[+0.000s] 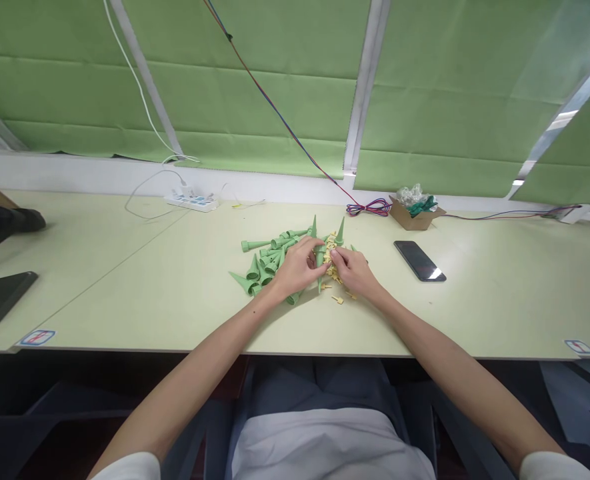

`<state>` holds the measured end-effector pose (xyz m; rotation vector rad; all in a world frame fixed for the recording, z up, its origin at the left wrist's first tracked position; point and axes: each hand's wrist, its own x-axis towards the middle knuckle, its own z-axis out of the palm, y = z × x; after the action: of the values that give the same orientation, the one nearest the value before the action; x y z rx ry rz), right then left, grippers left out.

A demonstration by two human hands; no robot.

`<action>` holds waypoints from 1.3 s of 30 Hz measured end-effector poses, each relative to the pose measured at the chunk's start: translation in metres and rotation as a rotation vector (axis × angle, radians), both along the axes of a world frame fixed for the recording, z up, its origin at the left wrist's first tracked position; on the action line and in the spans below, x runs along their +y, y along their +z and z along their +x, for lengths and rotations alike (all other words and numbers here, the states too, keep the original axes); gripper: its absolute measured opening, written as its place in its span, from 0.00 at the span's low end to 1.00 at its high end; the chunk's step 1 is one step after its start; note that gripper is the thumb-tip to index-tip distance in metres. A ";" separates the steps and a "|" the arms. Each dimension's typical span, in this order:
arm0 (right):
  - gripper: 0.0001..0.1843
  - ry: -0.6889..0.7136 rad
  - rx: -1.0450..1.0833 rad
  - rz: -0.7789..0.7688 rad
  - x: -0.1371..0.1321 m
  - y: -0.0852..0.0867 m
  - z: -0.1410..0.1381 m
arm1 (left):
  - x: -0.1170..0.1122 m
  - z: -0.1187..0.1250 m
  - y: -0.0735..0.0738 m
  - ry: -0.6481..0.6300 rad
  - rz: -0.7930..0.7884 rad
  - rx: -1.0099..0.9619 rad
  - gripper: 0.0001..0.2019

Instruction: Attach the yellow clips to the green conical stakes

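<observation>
My left hand is closed around a green plastic cone spike, its narrow tip pointing down toward me. Close beside it, my right hand pinches with thumb and forefinger near the spike; what lies between those fingertips is too small to make out. Small yellow plastic pegs lie in a loose heap under and between the hands. To the left spreads a pile of similar green cone spikes, partly hidden by my left hand. Another green spike stands point up just beyond the yellow pegs.
A black phone lies to the right. Behind it stands a small cardboard box with clear and green plastic inside, next to a coiled cable. A white power strip sits at the back left. A black stand occupies the far left.
</observation>
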<state>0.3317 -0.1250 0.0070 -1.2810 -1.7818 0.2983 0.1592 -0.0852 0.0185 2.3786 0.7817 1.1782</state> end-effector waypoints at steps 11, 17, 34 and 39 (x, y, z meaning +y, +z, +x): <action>0.23 0.018 0.035 -0.069 0.002 -0.001 0.001 | -0.001 -0.001 -0.001 -0.025 0.039 0.017 0.14; 0.25 0.029 0.080 -0.122 0.003 -0.003 0.002 | -0.001 -0.001 -0.001 -0.025 0.067 0.023 0.14; 0.10 0.106 0.148 -0.045 -0.005 -0.002 -0.004 | 0.003 -0.004 0.012 0.036 -0.673 -0.405 0.23; 0.09 0.160 0.115 -0.016 -0.009 -0.002 -0.007 | 0.006 -0.002 0.011 -0.059 -0.812 -0.545 0.19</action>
<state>0.3246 -0.1337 0.0053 -1.1114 -1.7885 0.4673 0.1571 -0.0795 0.0297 1.3358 0.7845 1.1156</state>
